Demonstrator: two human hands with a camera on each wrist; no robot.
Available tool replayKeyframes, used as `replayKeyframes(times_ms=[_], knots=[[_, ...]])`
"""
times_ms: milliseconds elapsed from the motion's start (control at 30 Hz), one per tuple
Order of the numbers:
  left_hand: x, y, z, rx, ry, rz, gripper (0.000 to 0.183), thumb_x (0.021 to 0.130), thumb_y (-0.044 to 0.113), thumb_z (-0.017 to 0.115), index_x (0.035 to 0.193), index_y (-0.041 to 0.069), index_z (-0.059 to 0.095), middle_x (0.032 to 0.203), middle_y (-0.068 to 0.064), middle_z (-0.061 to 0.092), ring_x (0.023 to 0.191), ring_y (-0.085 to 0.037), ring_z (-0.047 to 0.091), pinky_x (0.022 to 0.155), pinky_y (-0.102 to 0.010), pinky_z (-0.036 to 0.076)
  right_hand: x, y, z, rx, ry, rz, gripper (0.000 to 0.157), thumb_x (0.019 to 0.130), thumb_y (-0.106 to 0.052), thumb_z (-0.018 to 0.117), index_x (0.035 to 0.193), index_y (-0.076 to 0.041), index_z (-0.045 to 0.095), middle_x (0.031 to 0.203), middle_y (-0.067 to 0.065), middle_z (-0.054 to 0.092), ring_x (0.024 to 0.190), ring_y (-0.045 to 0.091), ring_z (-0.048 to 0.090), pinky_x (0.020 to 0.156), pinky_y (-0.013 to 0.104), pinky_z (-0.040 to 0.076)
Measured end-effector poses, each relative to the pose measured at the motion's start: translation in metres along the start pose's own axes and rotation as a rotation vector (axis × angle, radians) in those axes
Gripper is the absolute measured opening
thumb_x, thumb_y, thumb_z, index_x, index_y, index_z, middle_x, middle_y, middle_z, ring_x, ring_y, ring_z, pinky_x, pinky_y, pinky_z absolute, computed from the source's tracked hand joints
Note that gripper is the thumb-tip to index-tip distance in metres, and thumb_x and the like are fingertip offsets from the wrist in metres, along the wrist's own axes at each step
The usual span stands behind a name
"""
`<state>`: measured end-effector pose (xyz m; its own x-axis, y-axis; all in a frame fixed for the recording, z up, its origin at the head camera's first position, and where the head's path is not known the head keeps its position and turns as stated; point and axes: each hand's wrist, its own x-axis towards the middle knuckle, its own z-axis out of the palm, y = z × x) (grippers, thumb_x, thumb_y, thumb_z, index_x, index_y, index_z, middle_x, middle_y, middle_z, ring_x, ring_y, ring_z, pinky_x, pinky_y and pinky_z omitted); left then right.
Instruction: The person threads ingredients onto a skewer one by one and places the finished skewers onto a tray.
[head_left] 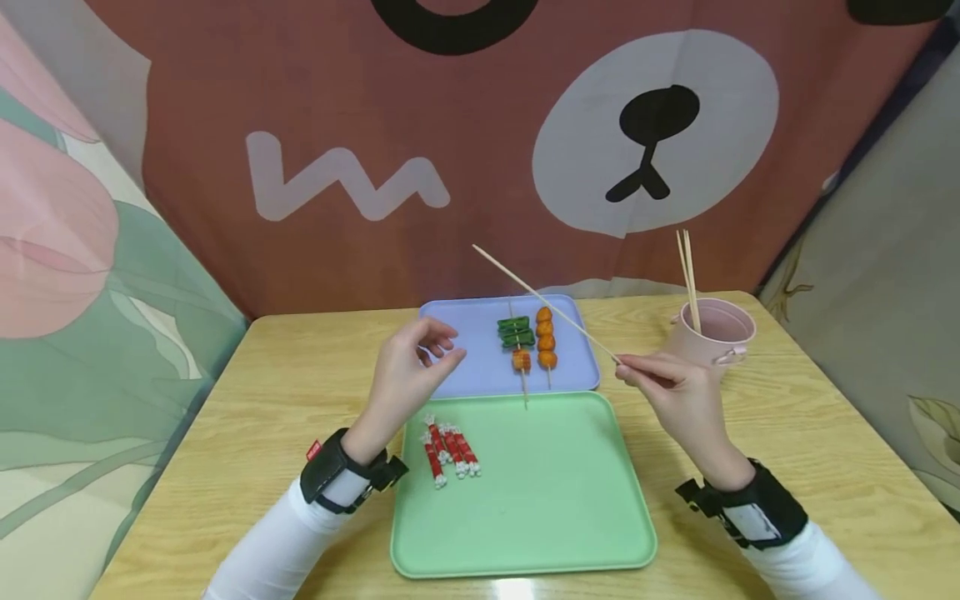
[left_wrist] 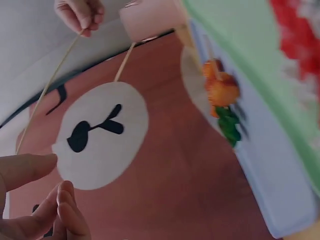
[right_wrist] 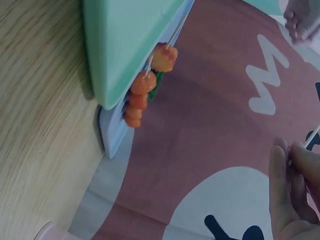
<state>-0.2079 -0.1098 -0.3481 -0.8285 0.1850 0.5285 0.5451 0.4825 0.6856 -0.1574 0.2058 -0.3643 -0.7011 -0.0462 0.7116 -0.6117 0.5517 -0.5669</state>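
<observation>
My right hand (head_left: 678,400) pinches one end of a thin wooden skewer (head_left: 542,298) between thumb and fingertips. The bare stick slants up and to the left, over the blue tray. Nothing is in my left hand (head_left: 411,367), raised above the trays with its fingers loosely bent and the thumb apart. Beneath it, several red pieces with white ends (head_left: 450,450) lie on the left of a green tray (head_left: 555,500). Two loaded skewers rest on the blue tray (head_left: 457,321): one of orange balls (head_left: 546,337), another with green pieces (head_left: 516,332) and an orange piece (head_left: 521,360).
Behind my right hand stands a pink bucket (head_left: 731,325) with a few bare sticks (head_left: 688,283) poking up from it. Both trays sit on a wooden table (head_left: 300,375). A brown bear-print cloth (head_left: 360,100) hangs along the back edge, with patterned cloth at either side.
</observation>
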Motion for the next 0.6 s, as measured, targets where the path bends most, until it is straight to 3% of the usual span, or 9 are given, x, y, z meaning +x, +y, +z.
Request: replayKeyframes(times_ms=[167, 300, 600], knots=[[-0.015, -0.011, -0.006, 0.108, -0.066, -0.029, 0.018, 0.076, 0.01, 0.078, 0.088, 0.008, 0.066, 0.076, -0.004, 0.062, 0.069, -0.015, 0.056, 0.061, -0.025, 0.047, -0.005, 0.018, -0.002, -0.061, 0.04, -0.007, 0.023, 0.068, 0.016, 0.074, 0.088, 0.005, 0.074, 0.077, 0.015, 0.072, 0.074, -0.011, 0.062, 0.061, 0.006, 0.049], [-0.029, -0.021, -0.009, 0.199, -0.15, -0.107, 0.018, 0.075, 0.013, 0.079, 0.082, 0.009, 0.063, 0.074, -0.002, 0.059, 0.066, -0.012, 0.052, 0.06, -0.025, 0.045, -0.009, 0.032, -0.003, -0.099, 0.049, -0.012, 0.023, 0.068, 0.011, 0.077, 0.088, 0.0, 0.076, 0.077, 0.011, 0.073, 0.073, -0.014, 0.061, 0.06, 0.004, 0.047], [-0.055, -0.033, -0.004, 0.564, -0.421, -0.211, 0.036, 0.077, 0.036, 0.077, 0.069, 0.009, 0.054, 0.063, -0.001, 0.046, 0.057, -0.015, 0.042, 0.047, -0.025, 0.032, -0.012, 0.032, -0.003, -0.129, 0.054, -0.015, 0.022, 0.067, 0.013, 0.077, 0.085, 0.002, 0.075, 0.074, 0.012, 0.072, 0.07, -0.014, 0.06, 0.058, 0.004, 0.046]])
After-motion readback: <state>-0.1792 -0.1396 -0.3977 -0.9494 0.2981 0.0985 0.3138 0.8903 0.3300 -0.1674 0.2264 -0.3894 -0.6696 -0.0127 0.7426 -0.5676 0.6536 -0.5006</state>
